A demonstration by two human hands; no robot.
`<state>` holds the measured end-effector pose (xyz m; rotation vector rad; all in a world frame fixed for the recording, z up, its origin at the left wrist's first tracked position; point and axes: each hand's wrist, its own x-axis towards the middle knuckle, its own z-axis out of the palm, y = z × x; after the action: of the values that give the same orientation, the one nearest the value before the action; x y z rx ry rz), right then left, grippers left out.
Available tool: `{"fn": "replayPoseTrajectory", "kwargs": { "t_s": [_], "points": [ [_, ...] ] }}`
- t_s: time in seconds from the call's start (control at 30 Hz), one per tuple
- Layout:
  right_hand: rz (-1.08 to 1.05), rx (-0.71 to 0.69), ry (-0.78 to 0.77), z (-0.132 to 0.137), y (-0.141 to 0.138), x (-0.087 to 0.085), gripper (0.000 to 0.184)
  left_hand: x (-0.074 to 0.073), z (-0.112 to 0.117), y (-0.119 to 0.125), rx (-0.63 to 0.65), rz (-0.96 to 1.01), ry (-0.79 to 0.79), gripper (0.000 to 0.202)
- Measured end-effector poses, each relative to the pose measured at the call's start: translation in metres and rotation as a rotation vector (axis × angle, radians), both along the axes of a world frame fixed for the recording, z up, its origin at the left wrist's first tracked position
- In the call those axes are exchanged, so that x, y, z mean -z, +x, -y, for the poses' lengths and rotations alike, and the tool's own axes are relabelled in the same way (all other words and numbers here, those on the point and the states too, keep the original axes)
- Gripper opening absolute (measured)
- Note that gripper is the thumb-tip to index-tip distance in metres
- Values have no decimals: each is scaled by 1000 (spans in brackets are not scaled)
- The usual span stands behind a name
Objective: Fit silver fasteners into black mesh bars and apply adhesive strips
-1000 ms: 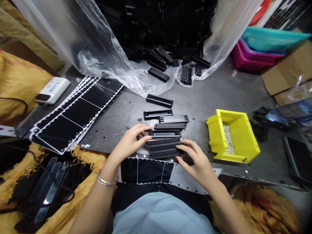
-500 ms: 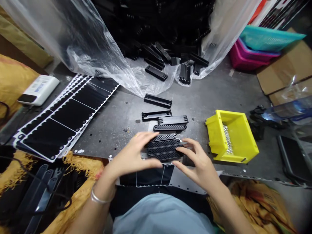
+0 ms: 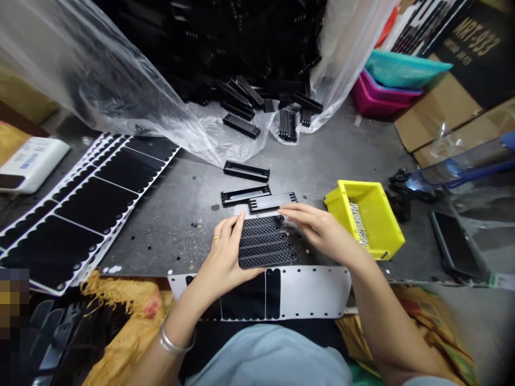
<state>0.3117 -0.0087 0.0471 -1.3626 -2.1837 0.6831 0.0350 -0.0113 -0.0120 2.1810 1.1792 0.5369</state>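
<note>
Several black plastic mesh strips lie side by side in a tight row on the metal table top. My left hand grips the row's left end, with the thumb raised along its edge. My right hand reaches in from the right, its extended fingertips touching the top strip's right end. Just above the row lie several black slotted plastic bars. Below it is a white backing sheet with black pads, partly hidden by my left hand.
A yellow bin of small metal parts stands right of my right hand. Black pad sheets lie at left. Behind, a plastic bag holds a heap of black parts. A phone lies at right.
The view has swung, shifting the scene left. My right hand has moved up to the row's top right end. The strips now sit in one tighter row, and more backing sheet shows.
</note>
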Motion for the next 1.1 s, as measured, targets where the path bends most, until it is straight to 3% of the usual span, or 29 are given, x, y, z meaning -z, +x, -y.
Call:
{"fn": "replayPoseTrajectory", "kwargs": {
  "t_s": [0.1,0.17,0.2,0.3,0.4,0.5,0.7,0.93,1.1],
  "points": [
    [77,321,166,14,38,-15,39,1,-4,0,-8,-1,22,124],
    [217,492,185,17,68,-10,32,1,-6,1,10,0,35,125],
    [291,494,128,17,82,-3,30,1,-7,1,24,-1,35,127],
    [363,313,-57,14,112,22,35,-1,-10,4,57,-10,27,130],
    [352,180,-120,20,124,35,41,-1,-11,5,56,-31,38,125],
    [377,175,-168,27,126,33,36,-1,-12,5,41,-58,62,124],
    [428,304,-167,19,121,35,20,-4,-11,2,21,-136,118,130],
    [439,270,-190,10,124,39,8,-8,-7,9,22,-151,140,133],
    [406,217,-225,4,138,17,4,-8,-7,10,16,-112,104,132]
  ]
}}
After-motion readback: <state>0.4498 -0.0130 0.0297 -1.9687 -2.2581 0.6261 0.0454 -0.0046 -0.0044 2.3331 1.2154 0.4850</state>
